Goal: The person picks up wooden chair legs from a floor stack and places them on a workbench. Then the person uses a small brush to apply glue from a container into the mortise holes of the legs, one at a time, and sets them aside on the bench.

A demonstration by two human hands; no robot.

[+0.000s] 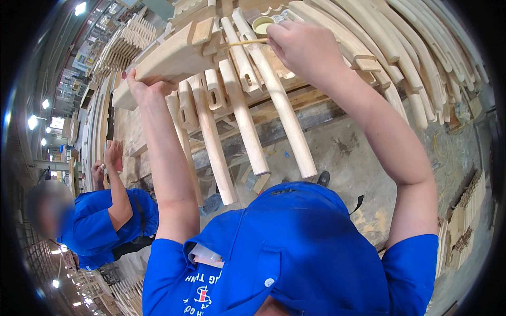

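Note:
My left hand (149, 89) is closed under a thick pale wooden furniture part (171, 58), holding it raised and tilted at the upper left. Blocky stepped joinery shows at the part's right end. Pinched in my right hand (304, 50) is a thin yellowish stick (249, 42), its far tip against or very near that end. Just beyond the right hand stands a small round tin (263, 24) with pale contents. Below the held part, several slotted wooden pieces (246, 79) and long rounded legs (287, 113) lie side by side, overhanging the bench edge.
Many curved wooden rails (369, 26) are stacked at the upper right. A co-worker in blue (113, 216) works at the left along the bench. Stacked wood strips (464, 221) stand at the right on the concrete floor (348, 152). More wood parts (126, 42) are piled far left.

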